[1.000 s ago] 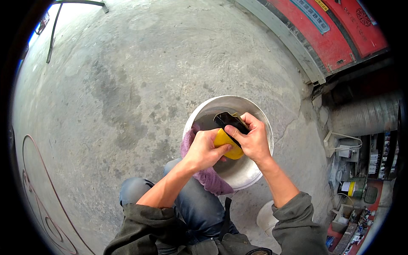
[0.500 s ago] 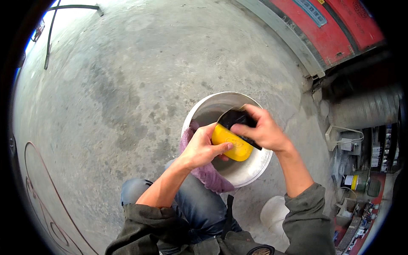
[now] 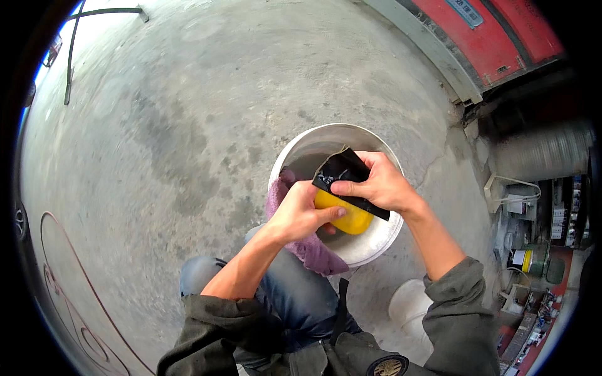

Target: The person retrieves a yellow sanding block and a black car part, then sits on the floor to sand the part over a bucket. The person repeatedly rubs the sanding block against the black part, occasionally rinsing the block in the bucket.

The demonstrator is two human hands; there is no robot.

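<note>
Above a white bucket (image 3: 376,249), my left hand (image 3: 297,212) grips a yellow rounded sanding block (image 3: 355,220), its thumb pressed on the near face. A black sheet of sandpaper (image 3: 343,168), wet and shiny in places, lies over the block's upper part. My right hand (image 3: 387,187) pinches the sandpaper, thumb on top and its fingers mostly hidden behind the sheet. Over the bucket's left rim hangs a purple cloth (image 3: 312,254). How much water, if any, the bucket holds is hard to see.
A smaller white pail (image 3: 411,307) stands by my right elbow. Shelves with tools and containers (image 3: 527,263) line the right side, below a red panel (image 3: 476,44). A thin hose (image 3: 69,250) curls across the concrete floor at left. My knee (image 3: 204,276) is close to the bucket.
My right hand has shifted slightly, and the sandpaper now lies flatter over the block, covering more of its yellow face. The left hand keeps its grip.
</note>
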